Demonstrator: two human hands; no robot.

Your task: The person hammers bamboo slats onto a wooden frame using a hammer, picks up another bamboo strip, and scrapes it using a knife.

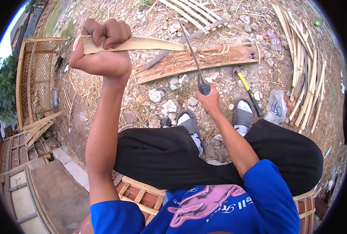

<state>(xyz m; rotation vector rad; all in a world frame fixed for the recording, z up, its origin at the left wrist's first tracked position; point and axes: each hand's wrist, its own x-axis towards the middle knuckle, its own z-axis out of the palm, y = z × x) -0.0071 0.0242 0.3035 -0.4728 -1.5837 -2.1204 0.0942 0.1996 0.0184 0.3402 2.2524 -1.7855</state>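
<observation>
My left hand (103, 48) is closed round one end of a pale wooden strip (154, 43), raised at the upper left and held roughly level. The strip's far end meets a long dark blade (191, 48) above a rough, weathered plank (204, 58) on the ground. My right hand (210, 99) grips the black handle (205, 89) of this bladed tool, which points up and slightly left. Light shavings (222, 50) lie on the plank near the blade.
A hammer (248, 87) with a yellow and black handle lies right of the plank, beside a clear bag (276, 106) of small dark pieces. Wooden strips (308, 70) are piled at the right. Lattice panels (39, 78) stand left. Stones surround my sandalled feet.
</observation>
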